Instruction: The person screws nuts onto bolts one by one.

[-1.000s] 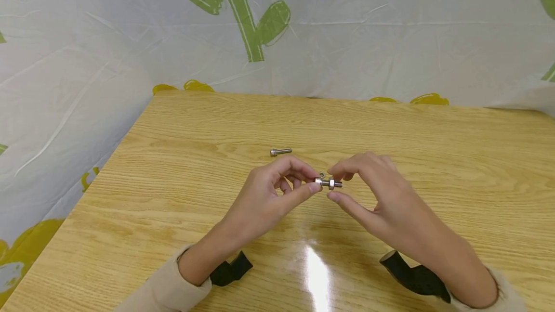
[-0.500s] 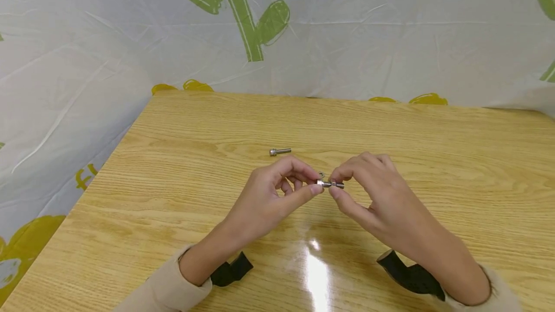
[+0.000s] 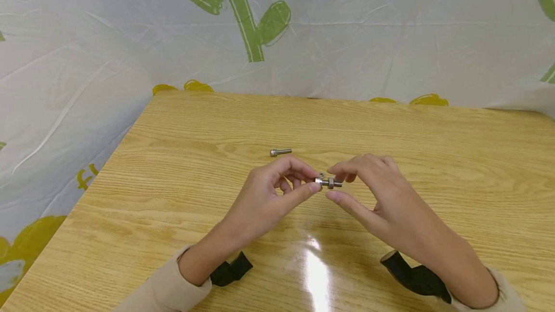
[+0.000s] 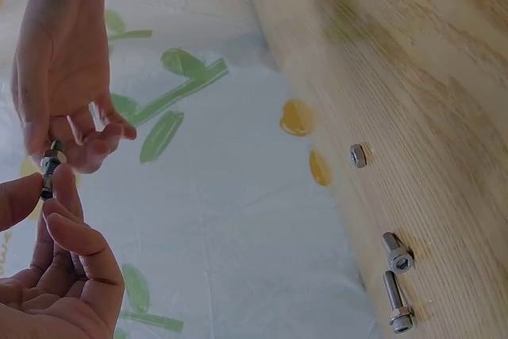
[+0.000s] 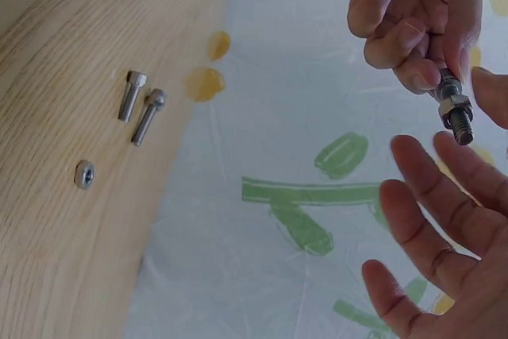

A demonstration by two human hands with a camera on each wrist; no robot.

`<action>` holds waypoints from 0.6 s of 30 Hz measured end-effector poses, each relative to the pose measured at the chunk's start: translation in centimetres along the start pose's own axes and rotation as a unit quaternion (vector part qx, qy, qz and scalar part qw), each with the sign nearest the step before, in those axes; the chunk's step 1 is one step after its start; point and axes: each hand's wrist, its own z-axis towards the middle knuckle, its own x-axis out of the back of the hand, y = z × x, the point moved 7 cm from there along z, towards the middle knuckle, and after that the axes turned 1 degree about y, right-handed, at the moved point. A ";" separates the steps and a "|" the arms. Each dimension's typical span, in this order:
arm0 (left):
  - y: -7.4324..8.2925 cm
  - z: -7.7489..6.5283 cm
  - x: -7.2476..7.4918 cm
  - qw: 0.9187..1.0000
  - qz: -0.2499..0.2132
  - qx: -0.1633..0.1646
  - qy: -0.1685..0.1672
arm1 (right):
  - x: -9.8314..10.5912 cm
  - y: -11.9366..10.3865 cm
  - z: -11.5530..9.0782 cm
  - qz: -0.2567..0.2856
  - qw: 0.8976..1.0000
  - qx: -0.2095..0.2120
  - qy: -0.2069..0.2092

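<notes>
My left hand (image 3: 264, 196) pinches a silver bolt (image 3: 338, 184) by its head between thumb and index finger, above the table. A hex nut (image 3: 331, 183) sits partway along its thread, and the threaded tip sticks out beyond the nut. Around that nut, thumb and fingers of my right hand (image 3: 381, 196) are spread apart, not touching it. In the right wrist view, the bolt tip (image 5: 462, 131) points toward the right palm. The fingertips of my left hand cover most of the bolt head.
On the wooden table (image 3: 173, 167) lie two socket-head bolts (image 5: 129, 101) (image 5: 145, 122) and a loose nut (image 5: 84, 175). The head view shows only one bolt (image 3: 281, 151) there. A patterned cloth (image 3: 368, 37) hangs behind the table. Black straps (image 3: 231, 269) are on both wrists.
Half a second ago my right thumb and finger pinched the nut on the bolt; now they have opened off it, as they were one second ago. My left hand keeps its pinch.
</notes>
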 end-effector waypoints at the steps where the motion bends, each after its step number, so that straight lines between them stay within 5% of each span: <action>1: 0.0 0.0 0.0 1.000 0.000 0.000 0.000 | 0.0 -0.1 0.0 0.000 1.000 0.009 0.003; 9: -0.2 0.1 -0.1 1.000 -0.006 0.005 -0.007 | 0.2 -0.6 0.1 0.013 0.997 0.070 0.027; 18: -0.1 0.0 -0.1 1.000 -0.008 -0.002 -0.010 | -0.1 -0.4 0.1 0.019 0.999 0.049 0.007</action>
